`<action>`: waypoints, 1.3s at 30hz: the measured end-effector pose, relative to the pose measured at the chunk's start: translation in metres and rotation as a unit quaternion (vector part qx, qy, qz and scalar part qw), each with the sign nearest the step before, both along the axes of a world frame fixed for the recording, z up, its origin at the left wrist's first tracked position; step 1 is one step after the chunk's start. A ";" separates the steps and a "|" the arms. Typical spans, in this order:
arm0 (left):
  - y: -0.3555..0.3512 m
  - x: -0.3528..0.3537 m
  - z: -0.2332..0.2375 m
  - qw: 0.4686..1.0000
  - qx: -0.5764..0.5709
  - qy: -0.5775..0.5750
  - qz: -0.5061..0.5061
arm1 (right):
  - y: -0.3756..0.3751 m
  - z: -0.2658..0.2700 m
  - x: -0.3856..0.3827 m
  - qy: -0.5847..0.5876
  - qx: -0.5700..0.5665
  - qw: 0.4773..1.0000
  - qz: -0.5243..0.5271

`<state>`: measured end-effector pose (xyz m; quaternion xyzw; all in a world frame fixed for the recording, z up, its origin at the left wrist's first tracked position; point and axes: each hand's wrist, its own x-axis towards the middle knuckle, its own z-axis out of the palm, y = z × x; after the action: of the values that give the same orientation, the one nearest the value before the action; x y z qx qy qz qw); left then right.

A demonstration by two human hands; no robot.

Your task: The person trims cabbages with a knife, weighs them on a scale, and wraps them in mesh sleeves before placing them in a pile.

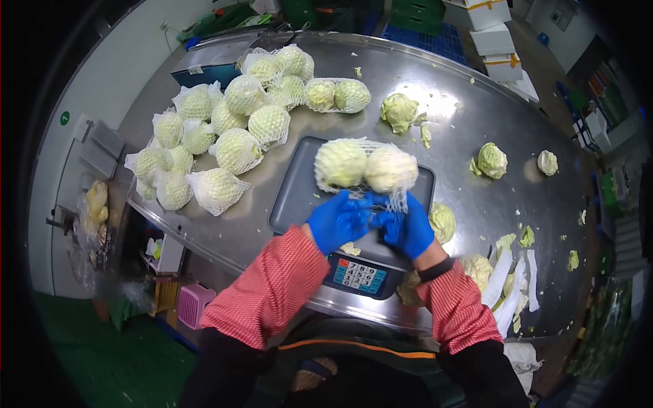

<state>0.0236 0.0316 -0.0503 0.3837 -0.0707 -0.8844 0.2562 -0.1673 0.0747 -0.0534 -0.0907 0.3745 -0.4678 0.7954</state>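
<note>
Two cabbages point(341, 165) in one white foam net sleeve point(398, 201) lie side by side on the grey tray of a scale point(286, 204). Both my hands wear blue gloves and meet at the sleeve's near edge. My left hand point(339, 223) has its fingers curled together; what they pinch, if anything, is hidden. My right hand point(407, 230) closes on loose netting at the sleeve's lower right. Just below them is the scale's keypad point(359, 275). A bare cabbage point(442, 223) sits right of the tray, partly behind my right hand.
Several netted cabbages point(238, 151) are piled on the steel table point(422, 61) at left. Bare cabbages point(400, 112) and leaf scraps point(527, 236) are scattered on the right. White foam sleeves point(510, 285) lie by my right forearm. White boxes point(494, 41) are stacked beyond the table.
</note>
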 end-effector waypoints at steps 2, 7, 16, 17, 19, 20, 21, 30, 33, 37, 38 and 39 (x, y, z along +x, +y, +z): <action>-0.004 0.028 0.017 0.971 -0.085 -0.135 -0.178 | 0.010 0.017 -0.013 0.124 -0.014 0.986 0.114; -0.048 0.101 0.035 0.732 -0.445 -0.514 -0.037 | 0.001 0.039 -0.056 0.475 -0.052 0.877 0.049; -0.065 0.071 -0.012 0.691 -0.647 -0.306 -0.098 | -0.025 0.018 0.009 0.559 -0.256 0.779 0.124; -0.061 0.069 -0.014 0.698 -0.633 -0.326 -0.069 | -0.024 0.018 0.010 0.550 -0.248 0.789 0.120; -0.056 0.055 -0.015 0.774 -0.553 -0.309 0.013 | -0.029 0.008 0.010 0.563 -0.221 0.791 0.092; -0.059 0.046 -0.007 0.805 -0.512 -0.296 0.055 | -0.039 0.005 0.009 0.465 -0.203 0.860 0.056; -0.066 0.041 0.004 0.810 -0.491 -0.309 0.082 | -0.052 0.005 0.008 0.358 -0.183 0.915 0.020; -0.243 0.048 0.005 0.799 -0.397 -0.453 0.011 | -0.214 0.018 0.025 0.378 -0.173 0.909 0.022; -0.285 0.061 -0.039 0.857 -0.270 -0.439 -0.019 | -0.258 -0.031 0.039 0.392 -0.128 0.910 0.056; -0.306 0.069 -0.091 0.809 -0.252 -0.509 -0.150 | -0.294 -0.084 0.020 0.555 -0.178 0.762 0.283; -0.292 0.063 -0.067 0.798 -0.248 -0.527 -0.151 | -0.290 -0.063 0.014 0.634 -0.209 0.668 0.328; -0.282 0.059 -0.054 0.787 -0.245 -0.546 -0.150 | -0.286 -0.043 0.005 0.703 -0.216 0.619 0.276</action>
<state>0.0829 -0.2505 -0.1041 0.7117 -0.4696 -0.5073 0.1246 -0.1621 -0.2115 -0.0962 -0.6599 0.6648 -0.0869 0.3391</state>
